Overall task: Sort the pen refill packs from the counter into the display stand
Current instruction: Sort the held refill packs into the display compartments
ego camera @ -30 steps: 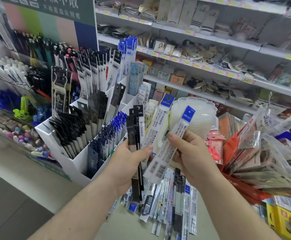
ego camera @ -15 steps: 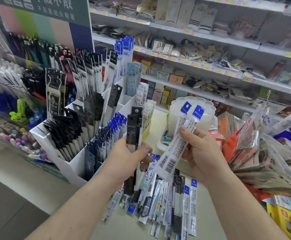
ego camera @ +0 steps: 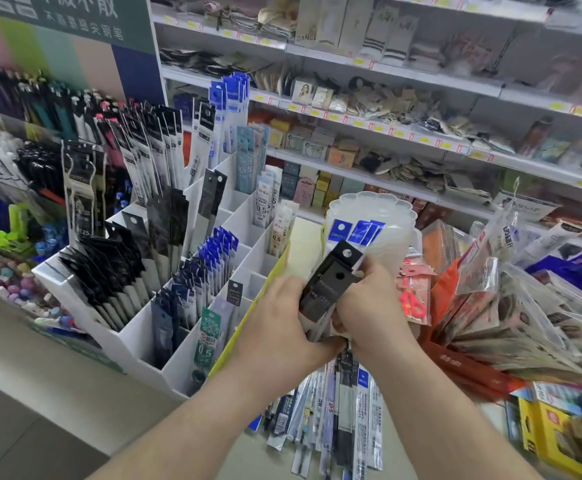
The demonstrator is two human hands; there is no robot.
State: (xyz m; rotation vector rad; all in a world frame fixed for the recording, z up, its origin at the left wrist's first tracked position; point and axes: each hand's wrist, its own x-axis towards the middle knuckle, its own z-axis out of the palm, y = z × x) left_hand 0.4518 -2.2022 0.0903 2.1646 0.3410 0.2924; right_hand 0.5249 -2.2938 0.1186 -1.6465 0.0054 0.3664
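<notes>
Both hands meet at centre, gripping one bundle of refill packs. My left hand (ego camera: 279, 323) and my right hand (ego camera: 372, 306) curl round it from either side. Black-headed packs (ego camera: 331, 282) lie in front; blue-headed packs (ego camera: 360, 232) stick up behind them. The white display stand (ego camera: 137, 337) sits to the left, its stepped compartments holding black, blue and clear refill packs. Several loose refill packs (ego camera: 338, 403) lie in a heap on the counter below my hands, partly hidden by my wrists.
A clear plastic tub (ego camera: 379, 209) stands just behind my hands. A fan of clear-wrapped packets (ego camera: 511, 323) in a red box fills the right side. Pink scissors (ego camera: 412, 303) hang beside my right hand. Store shelves (ego camera: 386, 109) run across the back. Pen displays (ego camera: 40, 109) stand at the far left.
My hands have come together: the blue-headed packs from the right hand and the black packs from the left are now one bundle held by both. The view shifted slightly left.
</notes>
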